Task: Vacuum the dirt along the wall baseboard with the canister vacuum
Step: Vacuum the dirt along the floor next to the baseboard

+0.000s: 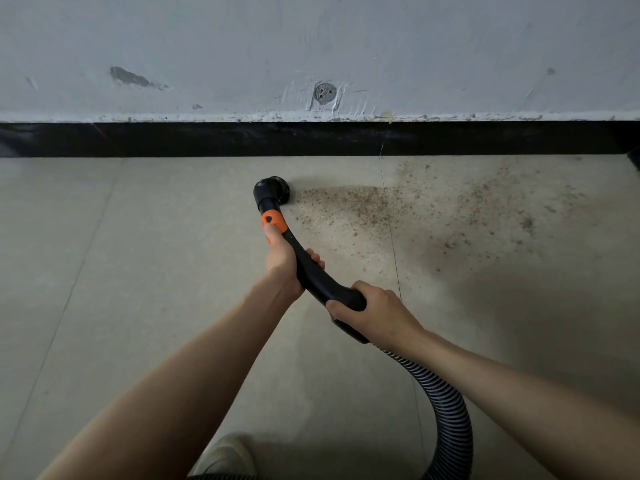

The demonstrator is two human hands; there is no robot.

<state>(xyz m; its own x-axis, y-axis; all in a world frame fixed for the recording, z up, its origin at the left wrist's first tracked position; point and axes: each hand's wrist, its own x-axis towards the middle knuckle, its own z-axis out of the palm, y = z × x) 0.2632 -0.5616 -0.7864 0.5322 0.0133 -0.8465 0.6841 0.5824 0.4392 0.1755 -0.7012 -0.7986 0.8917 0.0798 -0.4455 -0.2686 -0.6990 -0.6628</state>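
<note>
A: Where's the nozzle?

B: Centre of the frame, a little above the middle. The round black nozzle (272, 190) sits mouth-down on the floor (138, 237), near the black baseboard (311, 139) but not touching it; a strip of bare tile shows between them.

A: And the dirt?

B: The dirt (433, 206) spreads from just right of the nozzle out to the right side of the frame, thickest in a brown band beside the nozzle, thinner up toward the baseboard. Left of the nozzle the tile looks clean.

A: Who's holding what?

B: The left hand (282, 261) is wrapped round the curved black wand (311, 268), thumb up by the orange collar (274, 220). The right hand (367, 310) grips the lower end of the wand, where the ribbed hose (446, 407) joins. The hose loops down to the bottom edge of the frame. The canister itself isn't in view.

A: What could go wrong?

B: My guess: sweeping right too fast or tilting the mouth off the tile would scatter grit rather than lift it. The specks closest to the baseboard could be skipped if the nozzle keeps this line. The hose curls near a shoe (225, 455) at the bottom, so a step could snag it and jerk the wand.
</note>
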